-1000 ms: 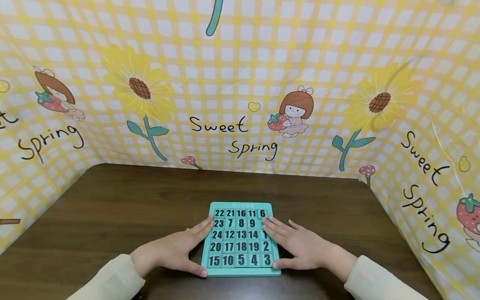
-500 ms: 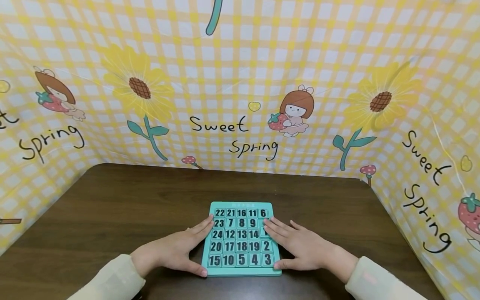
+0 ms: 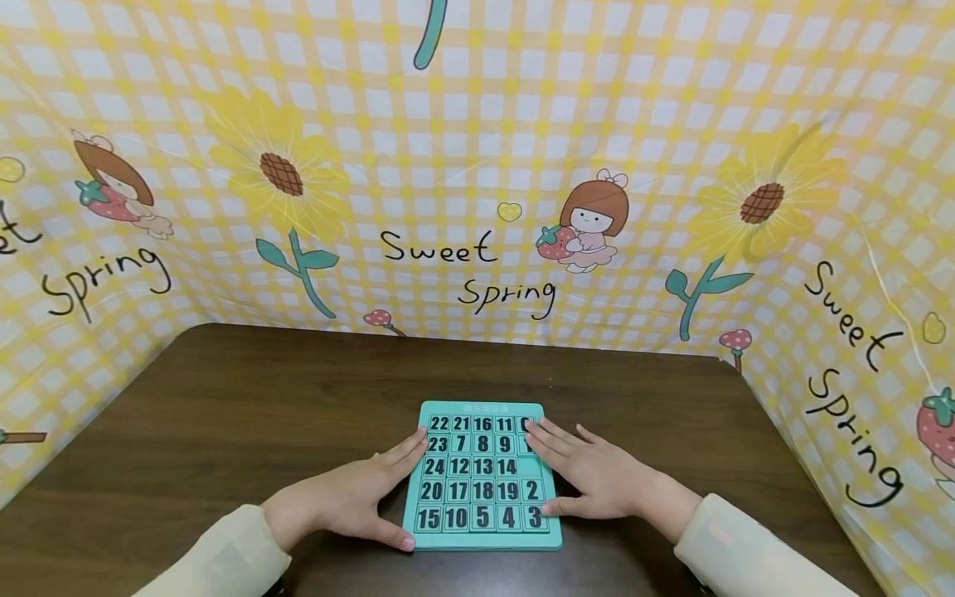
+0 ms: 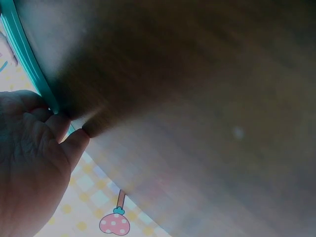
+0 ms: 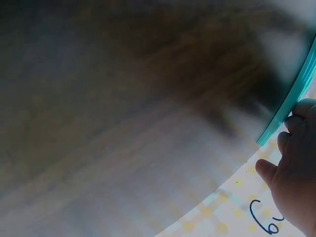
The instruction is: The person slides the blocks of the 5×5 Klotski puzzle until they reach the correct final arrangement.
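Observation:
A turquoise number sliding puzzle (image 3: pixel 485 541) lies flat on the table, its square tiles in five rows. Along its left edge my left hand (image 3: pixel 351 497) rests with straight fingers, the thumb at the near left corner. My right hand (image 3: pixel 597 477) lies over the right edge, extended fingertips on the top right tiles, thumb beside the 3 tile (image 3: pixel 534 518). Those fingertips partly cover the 6 tile and the 1 tile (image 3: pixel 529 445). Below the 1 is a bare slot (image 3: pixel 531 467), left of the hand. Both wrist views show the puzzle's side edge (image 4: pixel 27 57) against the fingers.
The dark brown wooden table (image 3: pixel 298 373) carries the puzzle near its front. A yellow checked cloth (image 3: pixel 448 166) with flowers and "Sweet Spring" lettering stands around the back and both sides like a wall.
The 1 tile has slid away from me, from the third row to the second, leaving the slot in the third. My right fingers moved up with it; the left hand stayed put.

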`<action>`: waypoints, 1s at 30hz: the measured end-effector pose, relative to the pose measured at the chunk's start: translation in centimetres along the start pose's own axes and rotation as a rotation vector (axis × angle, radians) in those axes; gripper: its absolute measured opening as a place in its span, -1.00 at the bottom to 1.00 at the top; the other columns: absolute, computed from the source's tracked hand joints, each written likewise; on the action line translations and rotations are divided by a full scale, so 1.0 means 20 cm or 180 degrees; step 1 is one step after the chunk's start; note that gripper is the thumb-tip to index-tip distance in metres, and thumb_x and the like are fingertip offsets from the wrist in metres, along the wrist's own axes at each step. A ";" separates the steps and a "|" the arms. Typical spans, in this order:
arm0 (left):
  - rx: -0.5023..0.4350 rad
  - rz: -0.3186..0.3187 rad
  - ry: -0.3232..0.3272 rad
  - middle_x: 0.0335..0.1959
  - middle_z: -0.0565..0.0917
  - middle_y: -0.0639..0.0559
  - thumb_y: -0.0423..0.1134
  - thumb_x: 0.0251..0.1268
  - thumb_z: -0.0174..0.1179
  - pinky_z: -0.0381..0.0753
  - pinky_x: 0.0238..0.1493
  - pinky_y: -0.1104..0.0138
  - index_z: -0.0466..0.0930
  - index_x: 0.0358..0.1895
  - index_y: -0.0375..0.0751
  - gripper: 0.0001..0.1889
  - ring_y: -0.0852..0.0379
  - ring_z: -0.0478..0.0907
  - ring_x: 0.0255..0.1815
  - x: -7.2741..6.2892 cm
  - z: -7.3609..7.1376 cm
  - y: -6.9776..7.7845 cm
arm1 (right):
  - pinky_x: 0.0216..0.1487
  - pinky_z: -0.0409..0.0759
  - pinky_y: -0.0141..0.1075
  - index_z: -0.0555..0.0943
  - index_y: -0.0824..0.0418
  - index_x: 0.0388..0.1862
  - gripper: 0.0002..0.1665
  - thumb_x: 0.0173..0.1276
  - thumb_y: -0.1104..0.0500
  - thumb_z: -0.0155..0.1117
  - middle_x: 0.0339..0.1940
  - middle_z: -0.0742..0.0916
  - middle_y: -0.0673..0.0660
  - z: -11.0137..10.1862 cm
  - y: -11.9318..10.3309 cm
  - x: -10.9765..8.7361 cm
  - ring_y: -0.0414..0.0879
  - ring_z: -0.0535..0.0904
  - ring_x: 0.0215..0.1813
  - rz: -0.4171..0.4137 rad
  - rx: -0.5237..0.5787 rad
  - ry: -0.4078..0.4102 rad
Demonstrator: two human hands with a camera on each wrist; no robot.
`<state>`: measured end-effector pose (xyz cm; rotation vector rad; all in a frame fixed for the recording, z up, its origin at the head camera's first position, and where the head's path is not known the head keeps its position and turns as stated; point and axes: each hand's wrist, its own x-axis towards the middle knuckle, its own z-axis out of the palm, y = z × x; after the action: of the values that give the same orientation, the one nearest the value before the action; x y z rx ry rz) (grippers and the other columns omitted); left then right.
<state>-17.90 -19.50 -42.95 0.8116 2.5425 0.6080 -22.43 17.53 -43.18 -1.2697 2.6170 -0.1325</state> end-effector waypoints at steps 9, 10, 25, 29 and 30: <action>0.0003 -0.0003 -0.0010 0.67 -0.25 -0.03 0.46 0.00 0.30 0.13 0.48 -0.22 -0.20 0.63 -0.14 0.28 -0.15 -0.03 0.63 0.00 0.00 0.00 | 0.51 0.08 0.31 -0.06 0.12 0.65 0.06 0.43 -0.47 -0.12 0.69 -0.02 0.06 0.01 -0.03 -0.03 0.03 -0.14 0.68 -0.0092 -0.0007 0.0037; 0.0003 0.0001 -0.0011 0.67 -0.24 -0.03 0.45 0.00 0.30 0.13 0.48 -0.22 -0.19 0.63 -0.15 0.28 -0.15 -0.04 0.63 0.00 0.00 0.01 | 0.50 0.10 0.31 -0.05 0.13 0.65 0.06 0.43 -0.47 -0.12 0.69 -0.01 0.06 0.01 -0.04 -0.04 0.04 -0.12 0.68 -0.0127 -0.0029 0.0059; 0.0005 -0.0023 -0.0012 0.67 -0.25 -0.03 0.46 -0.01 0.29 0.12 0.49 -0.22 -0.20 0.63 -0.15 0.28 -0.19 -0.04 0.62 0.00 -0.02 0.01 | 0.43 0.21 0.32 -0.06 0.06 0.66 0.04 0.42 -0.47 -0.11 0.69 0.03 0.01 0.05 -0.15 -0.18 0.01 -0.07 0.67 -0.0317 -0.0087 0.0120; 0.0004 -0.0011 -0.0015 0.67 -0.25 -0.03 0.47 0.00 0.28 0.12 0.48 -0.23 -0.20 0.63 -0.15 0.28 -0.21 -0.03 0.62 0.00 -0.01 0.01 | 0.43 0.23 0.31 -0.05 0.07 0.66 0.05 0.42 -0.48 -0.13 0.69 0.03 0.02 0.05 -0.15 -0.19 0.02 -0.05 0.67 -0.0316 -0.0169 0.0119; 0.0001 -0.0005 -0.0016 0.67 -0.25 -0.03 0.47 0.00 0.28 0.12 0.48 -0.23 -0.20 0.63 -0.15 0.28 -0.21 -0.03 0.62 0.00 -0.01 0.01 | 0.42 0.23 0.31 -0.05 0.07 0.66 0.05 0.42 -0.48 -0.13 0.69 0.04 0.03 0.05 -0.15 -0.19 0.02 -0.04 0.67 -0.0317 -0.0172 0.0120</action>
<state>-17.88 -19.44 -42.63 0.8101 2.5386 0.6044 -17.64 18.66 -42.94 -1.4299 2.6056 -0.1041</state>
